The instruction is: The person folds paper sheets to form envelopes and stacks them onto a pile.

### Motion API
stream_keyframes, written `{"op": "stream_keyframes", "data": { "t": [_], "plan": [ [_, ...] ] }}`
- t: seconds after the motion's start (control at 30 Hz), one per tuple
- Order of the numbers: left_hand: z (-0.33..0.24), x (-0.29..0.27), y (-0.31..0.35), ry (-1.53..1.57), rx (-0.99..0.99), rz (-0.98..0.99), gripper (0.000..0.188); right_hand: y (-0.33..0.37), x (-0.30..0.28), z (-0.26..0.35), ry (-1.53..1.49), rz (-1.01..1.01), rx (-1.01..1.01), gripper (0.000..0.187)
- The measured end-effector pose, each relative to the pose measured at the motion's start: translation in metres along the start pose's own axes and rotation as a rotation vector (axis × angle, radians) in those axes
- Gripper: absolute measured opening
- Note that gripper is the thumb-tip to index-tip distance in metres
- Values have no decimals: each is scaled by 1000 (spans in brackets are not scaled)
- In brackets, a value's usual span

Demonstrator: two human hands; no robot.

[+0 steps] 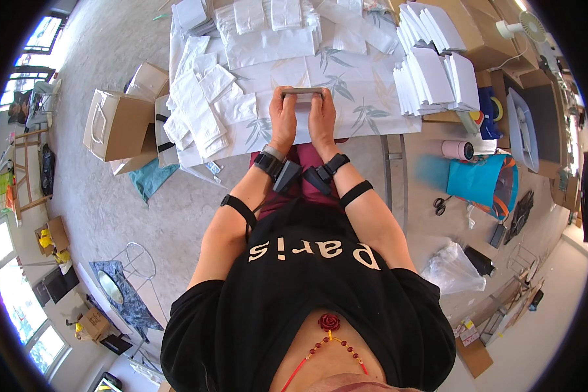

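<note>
Both my hands hold a thin grey phone-shaped slab (303,91), seen nearly edge-on above the near part of the table. My left hand (282,123) is closed on its left end, and my right hand (322,121) grips its right end. The forearms run side by side, with straps and dark grey devices at the wrists. Beneath the hands lies a white tablecloth (300,78) printed with leaves. Left of my left hand, white plastic packets (206,111) overlap in a loose heap. The slab's face cannot be made out.
White stacked packets (431,78) stand at the table's right edge. Cardboard boxes (114,124) sit by its left side. On the floor at right are a blue bag (473,178), scissors (441,204) and a clear plastic bag (456,269). A fan (526,27) stands far right.
</note>
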State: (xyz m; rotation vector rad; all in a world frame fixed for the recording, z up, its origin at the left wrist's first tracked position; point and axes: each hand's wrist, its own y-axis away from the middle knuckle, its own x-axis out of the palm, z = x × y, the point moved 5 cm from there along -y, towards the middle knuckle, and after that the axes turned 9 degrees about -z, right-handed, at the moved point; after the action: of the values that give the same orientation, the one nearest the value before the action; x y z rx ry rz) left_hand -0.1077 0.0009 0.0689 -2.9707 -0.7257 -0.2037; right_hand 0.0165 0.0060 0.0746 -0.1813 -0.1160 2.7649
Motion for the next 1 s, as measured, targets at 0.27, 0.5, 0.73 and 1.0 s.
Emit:
{"op": "stream_keyframes", "data": {
  "t": [0.27, 0.5, 0.73, 1.0],
  "plan": [
    [-4, -6, 13, 37, -68, 34, 14, 10, -5, -3, -52, 60, -16, 29],
    [10, -4, 13, -16, -75, 50, 17, 8, -8, -15, -61, 129, 52, 34],
    [-13, -9, 29, 182, -169, 46, 39, 11, -17, 8, -81, 287, -131, 48],
    [-50, -30, 74, 54, -189, 182, 50, 45, -66, 18, -127, 170, 96, 57]
  ]
}}
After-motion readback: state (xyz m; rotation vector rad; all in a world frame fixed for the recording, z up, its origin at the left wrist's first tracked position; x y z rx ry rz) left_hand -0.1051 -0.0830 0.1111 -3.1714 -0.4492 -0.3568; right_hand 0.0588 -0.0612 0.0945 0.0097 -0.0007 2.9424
